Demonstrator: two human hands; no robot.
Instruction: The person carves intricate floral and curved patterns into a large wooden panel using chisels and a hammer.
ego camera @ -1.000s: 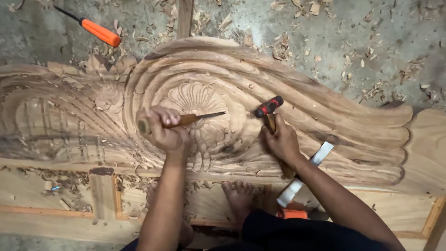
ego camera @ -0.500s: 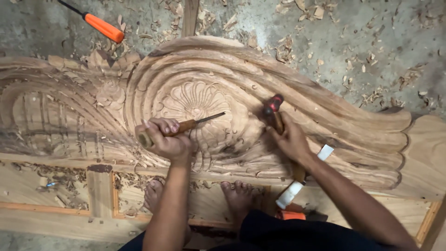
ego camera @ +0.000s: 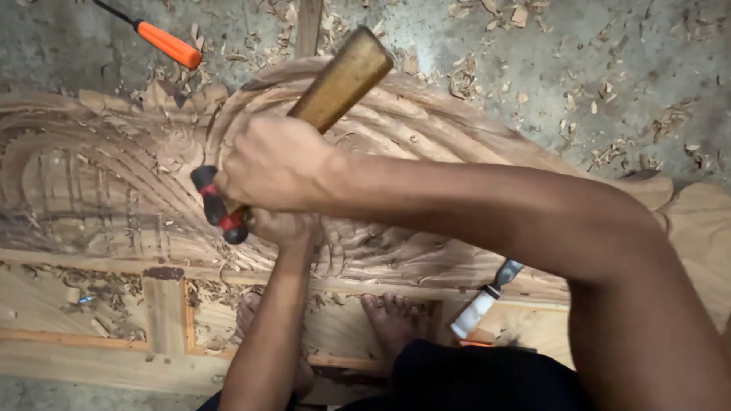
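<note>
Left hand: largely hidden behind the right hand; whatever its fingers hold cannot be seen. Hammer: mid-handle covered by the right hand's fingers. Carved wooden panel: centre blocked by the forearm, left end cut off. Orange-handled tool: tip cropped by the top edge.

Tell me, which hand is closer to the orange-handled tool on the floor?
The right hand, holding the mallet, is nearer the orange-handled tool. The left hand sits lower, farther away, mostly hidden beneath it.
</note>
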